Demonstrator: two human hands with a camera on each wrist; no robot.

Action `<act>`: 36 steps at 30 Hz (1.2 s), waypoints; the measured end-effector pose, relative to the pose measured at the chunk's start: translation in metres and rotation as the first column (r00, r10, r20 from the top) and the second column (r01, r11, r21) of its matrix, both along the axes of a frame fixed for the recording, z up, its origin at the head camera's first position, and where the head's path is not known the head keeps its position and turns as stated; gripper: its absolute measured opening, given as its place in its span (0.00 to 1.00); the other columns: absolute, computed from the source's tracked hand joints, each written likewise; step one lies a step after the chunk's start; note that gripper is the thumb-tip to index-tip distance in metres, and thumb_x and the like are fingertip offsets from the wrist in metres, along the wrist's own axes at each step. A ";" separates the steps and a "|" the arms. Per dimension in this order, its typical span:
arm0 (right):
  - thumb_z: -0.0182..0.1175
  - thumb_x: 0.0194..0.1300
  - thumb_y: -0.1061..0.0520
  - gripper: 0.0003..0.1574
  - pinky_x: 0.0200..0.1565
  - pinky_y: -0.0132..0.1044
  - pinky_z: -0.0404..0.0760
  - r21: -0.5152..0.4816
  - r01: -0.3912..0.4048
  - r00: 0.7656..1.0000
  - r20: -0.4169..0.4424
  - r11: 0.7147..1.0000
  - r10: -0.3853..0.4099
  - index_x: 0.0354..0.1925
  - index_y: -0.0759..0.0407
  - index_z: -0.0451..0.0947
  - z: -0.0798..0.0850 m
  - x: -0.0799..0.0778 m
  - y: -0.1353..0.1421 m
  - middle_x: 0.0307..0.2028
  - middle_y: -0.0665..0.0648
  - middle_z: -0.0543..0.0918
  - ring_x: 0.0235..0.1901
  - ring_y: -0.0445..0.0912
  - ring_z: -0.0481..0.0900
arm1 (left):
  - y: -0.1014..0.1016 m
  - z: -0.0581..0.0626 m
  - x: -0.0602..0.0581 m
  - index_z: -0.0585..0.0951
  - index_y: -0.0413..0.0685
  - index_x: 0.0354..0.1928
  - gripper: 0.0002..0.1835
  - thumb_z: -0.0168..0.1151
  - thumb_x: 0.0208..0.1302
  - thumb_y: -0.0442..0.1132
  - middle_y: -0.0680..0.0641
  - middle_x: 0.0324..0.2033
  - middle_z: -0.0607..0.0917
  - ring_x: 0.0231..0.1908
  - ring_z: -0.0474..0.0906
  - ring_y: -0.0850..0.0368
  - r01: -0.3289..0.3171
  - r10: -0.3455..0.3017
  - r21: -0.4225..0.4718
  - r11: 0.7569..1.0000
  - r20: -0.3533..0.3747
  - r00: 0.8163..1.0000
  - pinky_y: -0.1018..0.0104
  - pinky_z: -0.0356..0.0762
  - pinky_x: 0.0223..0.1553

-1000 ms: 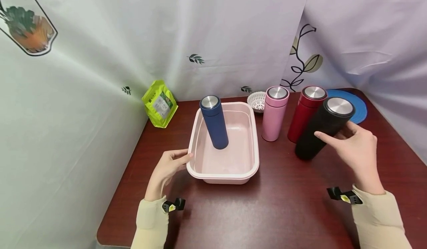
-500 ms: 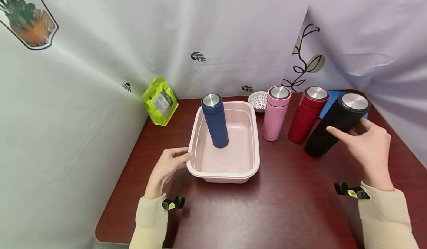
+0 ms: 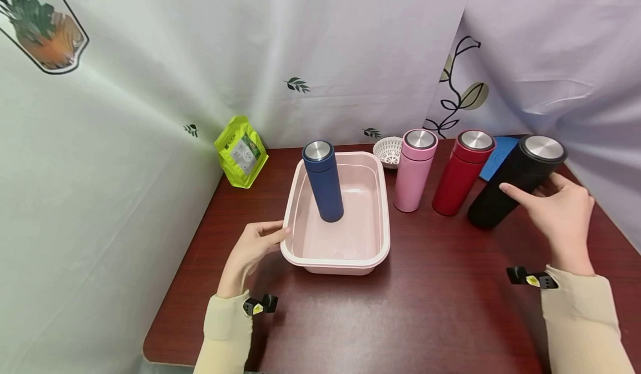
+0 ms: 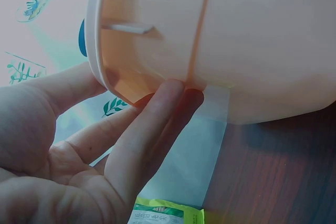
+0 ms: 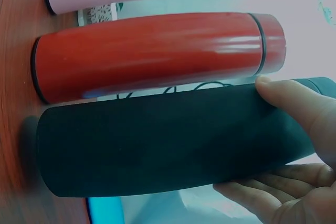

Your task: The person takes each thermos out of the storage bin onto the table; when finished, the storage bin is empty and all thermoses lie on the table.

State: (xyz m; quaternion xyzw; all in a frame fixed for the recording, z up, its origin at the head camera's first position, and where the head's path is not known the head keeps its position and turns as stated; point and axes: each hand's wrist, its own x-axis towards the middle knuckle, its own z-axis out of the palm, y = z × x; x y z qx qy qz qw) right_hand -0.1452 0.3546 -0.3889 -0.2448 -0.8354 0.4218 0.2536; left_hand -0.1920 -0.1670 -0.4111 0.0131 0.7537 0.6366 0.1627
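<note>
My right hand (image 3: 563, 210) grips a black thermos flask (image 3: 508, 187) by its upper body, thumb on the near side and fingers behind. The flask leans in the head view, steel lid towards the upper right. Whether its base touches the table I cannot tell. To its left stand a red thermos flask (image 5: 157, 56) and a pink thermos flask (image 3: 414, 173). My left hand (image 3: 257, 251) holds the left edge of a pale pink basin (image 3: 335, 264), thumb at the rim and fingers against the outer wall (image 4: 262, 51). A blue thermos flask (image 3: 324, 187) stands inside the basin.
A white woven basket (image 3: 386, 151) sits behind the pink flask. Partly hidden by the black flask lies a blue round mat (image 3: 496, 160). A green pouch (image 3: 241, 152) stands at the back left of the dark red table (image 3: 340, 318). Printed curtains (image 3: 350, 57) border the back and sides.
My right hand has carried the black flask to the right, away from the red one and partly over the blue mat in view. The left hand and basin stay put.
</note>
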 end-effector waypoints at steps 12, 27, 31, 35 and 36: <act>0.76 0.46 0.39 0.39 0.52 0.33 0.58 0.039 0.030 0.999 0.032 0.999 -0.031 0.52 0.60 0.82 -0.007 -0.013 0.010 0.15 0.16 0.65 0.24 0.20 0.66 | 0.001 0.000 0.000 0.74 0.25 0.60 0.24 0.63 0.64 0.32 0.29 0.53 0.80 0.40 0.84 0.58 -0.015 0.015 -0.009 1.000 0.001 1.000 0.58 0.84 0.49; 0.75 0.48 0.39 0.40 0.54 0.40 0.59 0.091 0.019 1.000 0.012 0.996 -0.020 0.53 0.61 0.81 -0.012 -0.020 0.018 0.17 0.12 0.61 0.23 0.18 0.63 | 0.002 -0.001 0.000 0.74 0.27 0.60 0.24 0.63 0.64 0.33 0.29 0.54 0.80 0.41 0.85 0.56 -0.001 0.001 -0.023 1.000 -0.007 1.000 0.58 0.84 0.49; 0.73 0.51 0.39 0.35 0.47 0.46 0.60 0.168 -0.035 0.999 0.026 0.985 0.031 0.47 0.63 0.79 -0.011 -0.020 0.021 0.16 0.16 0.61 0.24 0.24 0.61 | 0.001 0.000 0.000 0.75 0.27 0.60 0.24 0.63 0.65 0.34 0.29 0.54 0.80 0.41 0.85 0.54 -0.006 0.006 -0.025 1.000 -0.012 1.000 0.57 0.84 0.49; 0.71 0.54 0.40 0.34 0.39 0.44 0.60 0.215 -0.078 0.996 0.051 0.974 0.068 0.45 0.65 0.76 -0.011 -0.019 0.023 0.16 0.21 0.61 0.24 0.28 0.59 | 0.001 -0.001 -0.001 0.74 0.26 0.60 0.24 0.62 0.65 0.33 0.28 0.55 0.79 0.42 0.85 0.53 -0.005 0.005 -0.011 1.000 -0.007 1.000 0.59 0.84 0.48; 0.71 0.54 0.40 0.34 0.38 0.44 0.60 0.218 -0.081 0.996 0.056 0.973 0.070 0.46 0.65 0.76 -0.011 -0.019 0.023 0.18 0.23 0.63 0.24 0.28 0.59 | 0.001 -0.001 -0.001 0.74 0.26 0.60 0.23 0.62 0.65 0.33 0.28 0.55 0.79 0.42 0.85 0.53 -0.005 0.005 -0.010 1.000 -0.004 1.000 0.59 0.84 0.48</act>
